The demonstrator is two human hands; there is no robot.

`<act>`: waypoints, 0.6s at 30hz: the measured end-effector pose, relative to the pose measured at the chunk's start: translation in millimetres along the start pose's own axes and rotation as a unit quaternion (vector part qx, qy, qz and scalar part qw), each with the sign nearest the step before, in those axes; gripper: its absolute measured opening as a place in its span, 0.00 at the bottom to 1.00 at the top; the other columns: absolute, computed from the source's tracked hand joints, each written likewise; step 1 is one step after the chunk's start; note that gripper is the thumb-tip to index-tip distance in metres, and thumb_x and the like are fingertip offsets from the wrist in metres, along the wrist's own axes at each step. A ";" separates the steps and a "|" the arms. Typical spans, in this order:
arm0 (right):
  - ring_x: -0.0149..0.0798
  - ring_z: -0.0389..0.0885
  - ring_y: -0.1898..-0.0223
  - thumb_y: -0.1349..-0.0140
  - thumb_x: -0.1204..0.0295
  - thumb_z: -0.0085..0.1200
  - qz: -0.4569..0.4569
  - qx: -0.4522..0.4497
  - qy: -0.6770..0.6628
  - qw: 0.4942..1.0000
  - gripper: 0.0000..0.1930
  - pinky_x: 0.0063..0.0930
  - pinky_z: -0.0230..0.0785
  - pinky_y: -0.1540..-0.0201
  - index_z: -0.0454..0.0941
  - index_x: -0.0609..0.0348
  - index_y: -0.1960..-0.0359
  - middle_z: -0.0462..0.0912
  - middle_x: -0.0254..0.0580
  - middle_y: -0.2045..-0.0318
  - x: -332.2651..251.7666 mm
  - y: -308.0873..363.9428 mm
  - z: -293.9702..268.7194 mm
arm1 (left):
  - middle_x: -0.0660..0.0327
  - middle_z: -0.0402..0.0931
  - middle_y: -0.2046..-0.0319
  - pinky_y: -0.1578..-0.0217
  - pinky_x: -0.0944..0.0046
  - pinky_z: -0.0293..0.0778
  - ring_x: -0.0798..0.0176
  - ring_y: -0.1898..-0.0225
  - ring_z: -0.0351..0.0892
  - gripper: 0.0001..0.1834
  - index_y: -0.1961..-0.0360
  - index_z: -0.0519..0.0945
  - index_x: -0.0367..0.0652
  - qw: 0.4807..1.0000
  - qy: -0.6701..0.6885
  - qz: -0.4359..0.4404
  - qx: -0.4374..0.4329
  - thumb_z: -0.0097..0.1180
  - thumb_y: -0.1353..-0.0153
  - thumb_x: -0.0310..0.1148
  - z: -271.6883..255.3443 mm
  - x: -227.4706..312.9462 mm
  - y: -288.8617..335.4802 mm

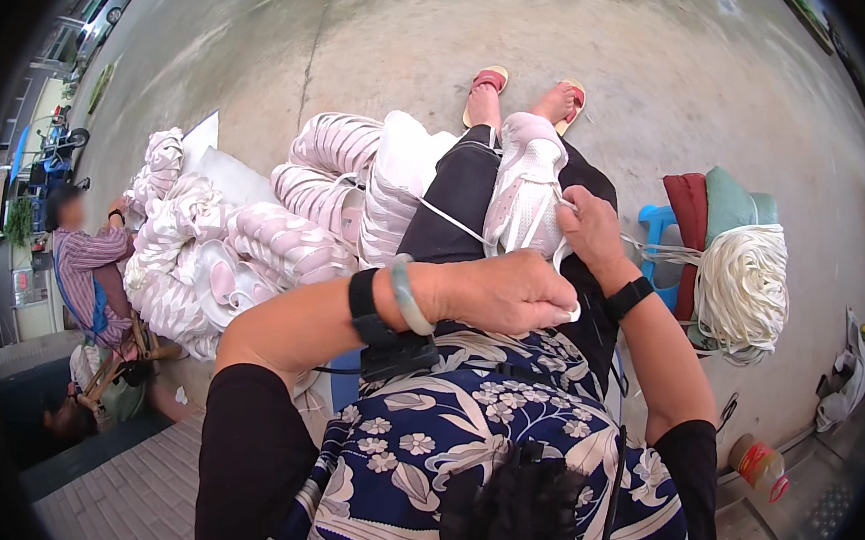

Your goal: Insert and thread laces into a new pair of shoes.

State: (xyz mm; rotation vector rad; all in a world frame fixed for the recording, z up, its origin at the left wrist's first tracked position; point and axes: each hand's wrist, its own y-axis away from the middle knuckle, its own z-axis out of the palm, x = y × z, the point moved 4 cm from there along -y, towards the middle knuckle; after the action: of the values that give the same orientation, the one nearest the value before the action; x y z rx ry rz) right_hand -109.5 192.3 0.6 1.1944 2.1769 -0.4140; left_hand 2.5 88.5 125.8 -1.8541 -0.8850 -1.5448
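A white and pale pink sneaker upper point(529, 181) lies across my lap, between my thighs, its toe pointing toward my feet. White shoelace runs through its opening, and a loose length stretches off to the left. My left hand point(511, 291) is closed in a fist in front of the upper, with a bit of white lace showing at the thumb. At the upper's right edge, my right hand point(591, 233) pinches the shoelace with thumb and finger; the fingertips are partly hidden.
Stacked sneaker uppers point(289, 245) lie on my left. To my right, a bundle of white shoelaces point(742, 290) hangs over red and green cushions point(743, 203) on a blue stool point(659, 226). A person point(92, 266) sits far left. A plastic bottle point(760, 466) lies lower right.
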 end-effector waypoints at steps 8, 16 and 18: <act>0.55 0.78 0.68 0.48 0.65 0.45 -0.006 -0.014 0.006 1.000 0.13 0.46 0.68 0.64 0.75 0.59 0.67 0.78 0.55 0.74 2.3 -0.5 2.5 | 0.68 0.61 0.87 0.81 0.70 0.60 0.76 0.83 0.61 0.12 0.77 0.70 0.35 0.989 0.112 -0.086 -0.043 0.47 0.39 0.30 -4.7 9.2 26.4; 0.47 0.78 0.76 0.50 0.66 0.56 0.024 0.038 -0.111 0.993 0.11 0.34 0.67 0.73 0.75 0.60 0.69 0.77 0.50 0.80 5.6 12.6 -4.8 | 0.50 0.65 0.86 0.79 0.57 0.62 0.46 0.82 0.67 0.10 0.79 0.68 0.37 0.994 -0.061 0.090 -0.017 0.48 0.44 0.29 11.1 23.9 4.3; 0.45 0.77 0.78 0.50 0.68 0.56 0.004 0.015 -0.126 0.992 0.09 0.32 0.67 0.75 0.75 0.60 0.70 0.76 0.50 0.81 1.4 21.3 -8.4 | 0.50 0.67 0.86 0.79 0.54 0.64 0.45 0.80 0.71 0.08 0.78 0.69 0.40 0.987 -0.103 0.125 -0.001 0.50 0.45 0.29 12.8 26.8 3.3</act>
State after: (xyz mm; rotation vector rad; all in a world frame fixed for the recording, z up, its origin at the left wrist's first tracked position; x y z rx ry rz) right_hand -95.2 209.3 6.5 1.1031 1.9547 -0.5647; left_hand 16.0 99.9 149.9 -2.0641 -0.7053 -1.2189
